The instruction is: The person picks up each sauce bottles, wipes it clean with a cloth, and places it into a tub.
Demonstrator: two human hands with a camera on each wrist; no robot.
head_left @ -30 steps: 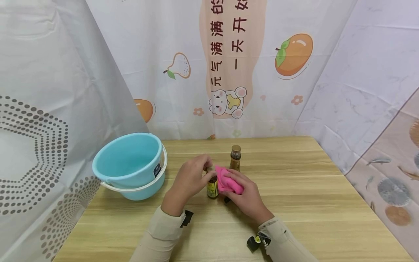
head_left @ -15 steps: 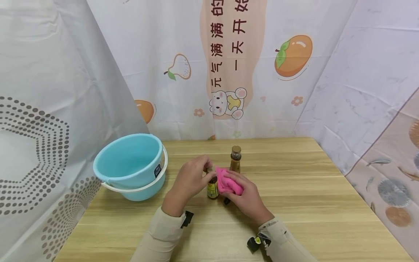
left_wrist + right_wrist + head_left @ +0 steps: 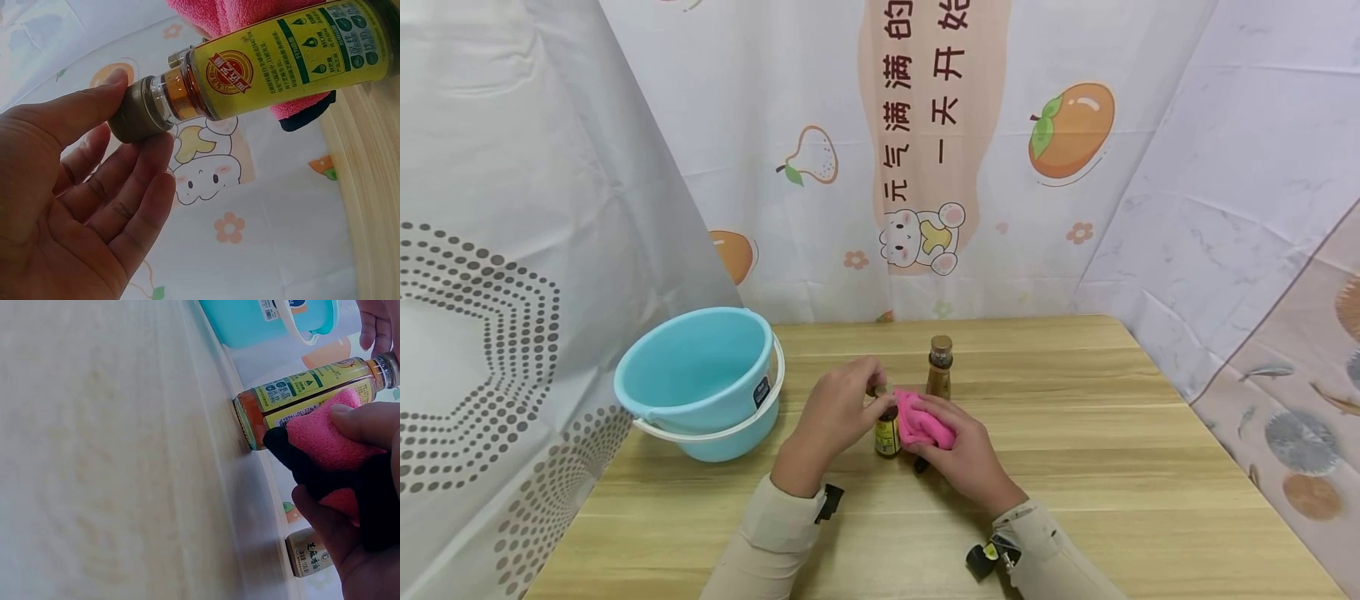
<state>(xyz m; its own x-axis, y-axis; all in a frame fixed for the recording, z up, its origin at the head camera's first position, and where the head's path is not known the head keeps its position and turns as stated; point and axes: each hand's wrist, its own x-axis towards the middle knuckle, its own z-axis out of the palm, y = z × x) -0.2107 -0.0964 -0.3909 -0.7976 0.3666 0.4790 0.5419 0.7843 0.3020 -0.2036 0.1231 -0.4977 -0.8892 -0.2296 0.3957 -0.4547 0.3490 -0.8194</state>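
A small glass bottle (image 3: 887, 435) with a yellow-green label stands upright on the table, in front of my body. My left hand (image 3: 833, 412) pinches its brown-gold cap (image 3: 139, 112) between thumb and fingers. In my right hand (image 3: 967, 457) is a bunched pink cloth (image 3: 925, 423) with black edging, which lies against the bottle's right side. The right wrist view shows the thumb on top of the cloth (image 3: 325, 434) and fingers beneath it. Part of the bottle is hidden behind the cloth. A second, brown bottle (image 3: 939, 367) with a gold cap stands just behind the right hand.
A light blue bucket (image 3: 730, 447) with a white handle stands on the table's left side. The wooden table (image 3: 1112, 433) ends at a printed curtain (image 3: 1000, 283) behind and at hanging cloths on both sides.
The cloth and the fingers of my right hand shift slightly against the bottle. My left hand stays on the cap, and the bottles and bucket keep their places.
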